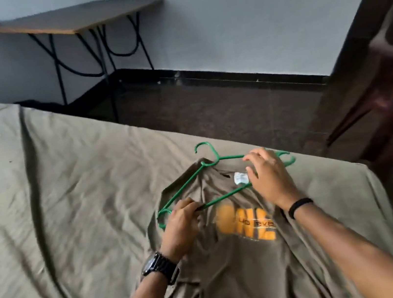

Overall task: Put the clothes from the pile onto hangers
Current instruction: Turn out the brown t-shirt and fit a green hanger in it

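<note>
We are fitting the green hanger (223, 197) to the brown T-shirt (246, 257), which lies flat on the near right of the bed (69, 194). Our left hand (180, 224) pinches the hanger's lower bar; our right hand (268, 178), fingers spread and relaxed, rests at its right shoulder. Next, we judge, a hanger arm must slip into the collar. A table (77, 18) stands far left, obstructing nothing.
</note>
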